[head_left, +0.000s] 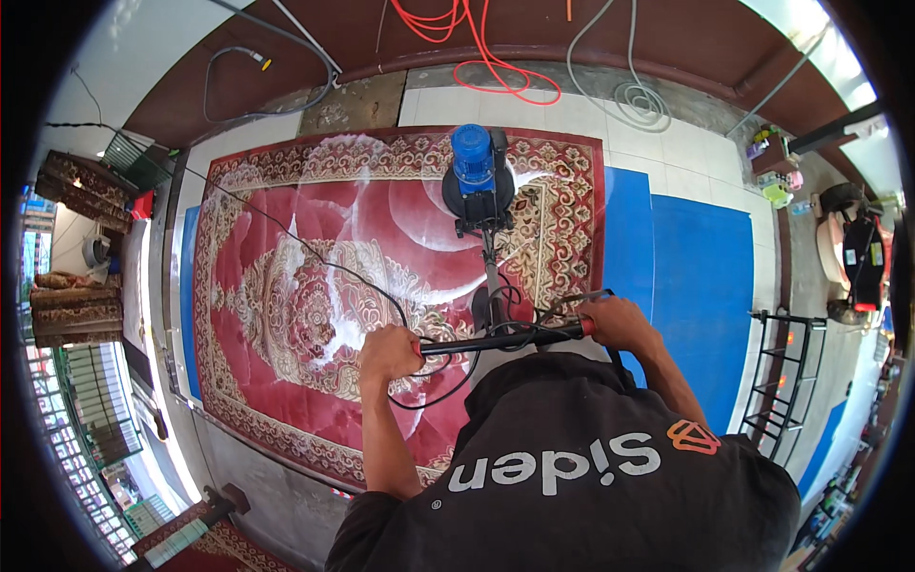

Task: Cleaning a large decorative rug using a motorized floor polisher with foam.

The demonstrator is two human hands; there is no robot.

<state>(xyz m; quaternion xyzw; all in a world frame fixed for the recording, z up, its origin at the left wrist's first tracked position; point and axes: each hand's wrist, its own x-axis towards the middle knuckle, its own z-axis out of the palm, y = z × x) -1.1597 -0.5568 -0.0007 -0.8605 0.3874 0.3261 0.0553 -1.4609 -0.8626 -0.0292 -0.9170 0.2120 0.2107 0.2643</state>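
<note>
Both my hands grip the black handlebar (515, 339) of a floor scrubbing machine, one at each end. My left hand (389, 354) is wrapped round the left grip, and my right hand (615, 325) closes round the right one, where a little red shows. A shaft runs forward from the bar to the machine's round black base and blue motor (473, 155). The base stands on the right far part of a red patterned carpet (276, 212). White foam (343, 319) streaks the carpet's middle. A black cable (348, 272) crosses the carpet and loops beneath the handlebar.
Blue mats (701, 286) lie on white tiles to the right. A black metal rack (786, 377) stands near them. An orange hose (505, 76) and a grey coiled hose (640, 103) hang down the far wall. Rolled carpets (76, 315) are on the left.
</note>
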